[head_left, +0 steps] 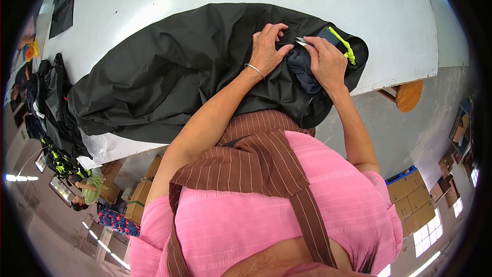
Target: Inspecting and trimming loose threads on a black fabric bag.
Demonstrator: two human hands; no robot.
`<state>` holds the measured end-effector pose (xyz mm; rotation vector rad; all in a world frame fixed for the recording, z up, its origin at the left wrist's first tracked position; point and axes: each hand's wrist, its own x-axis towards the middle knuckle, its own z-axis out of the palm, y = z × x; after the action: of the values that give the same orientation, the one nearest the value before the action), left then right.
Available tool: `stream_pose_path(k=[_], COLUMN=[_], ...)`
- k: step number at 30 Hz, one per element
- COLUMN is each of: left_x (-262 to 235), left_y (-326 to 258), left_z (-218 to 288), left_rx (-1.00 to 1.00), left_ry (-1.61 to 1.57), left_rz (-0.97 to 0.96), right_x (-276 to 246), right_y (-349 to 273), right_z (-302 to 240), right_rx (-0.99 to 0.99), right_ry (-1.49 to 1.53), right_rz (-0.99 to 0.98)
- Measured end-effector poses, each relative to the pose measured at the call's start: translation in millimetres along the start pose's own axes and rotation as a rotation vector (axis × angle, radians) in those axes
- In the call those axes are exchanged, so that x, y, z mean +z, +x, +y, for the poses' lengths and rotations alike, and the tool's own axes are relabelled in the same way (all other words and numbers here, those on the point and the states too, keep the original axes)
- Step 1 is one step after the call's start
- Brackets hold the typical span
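Observation:
A long black garment (169, 72) of smooth cloth lies in loose folds across the table's front. My left hand (267, 50) rests on its right part, fingers curled and thumb apart, gripping the cloth. Close to that thumb, my right hand (328, 64) pinches small metal snips (300, 41). Their pointed blades face left, toward the cloth between my hands. Dark blue lining (303, 69) shows beneath my right hand. A bright yellow-green strip (342, 45) lies just beyond it, near the garment's right end. Most of the snips' body is hidden in my fingers.
The white table (389, 15) reaches its right edge beside the garment. Below that edge stands a round wooden stool (409, 96). More dark garments (54, 102) hang at the left. A person in green (91, 190) is farther off, near cardboard boxes (138, 200).

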<state>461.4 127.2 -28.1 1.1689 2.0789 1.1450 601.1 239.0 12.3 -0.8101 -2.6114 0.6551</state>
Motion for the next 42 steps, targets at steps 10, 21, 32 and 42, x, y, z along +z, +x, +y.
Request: stream_pose_path(k=[10, 21, 32, 42], left_x=[0.6, 0.0, 0.5, -1.5], left_y=[0.4, -0.1, -1.7, 5.1], left_z=[-0.5, -1.4, -3.3, 3.0], left_rx=[0.012, 0.005, 0.046, -0.008], left_ry=[-0.025, -0.042, -0.011, -0.056], left_rz=[0.011, 0.025, -0.002, -0.001], right_x=[6.3, 8.7, 1.5, 0.8], right_y=[22.2, 25.2, 30.7, 29.9], right_z=[-0.4, 1.4, 11.2, 7.3], right_rx=[-0.080, 0.222, -0.054, 0.127], right_ry=[-0.132, 0.176, -0.183, -0.031], right_rz=[-0.100, -0.002, -0.142, -0.122])
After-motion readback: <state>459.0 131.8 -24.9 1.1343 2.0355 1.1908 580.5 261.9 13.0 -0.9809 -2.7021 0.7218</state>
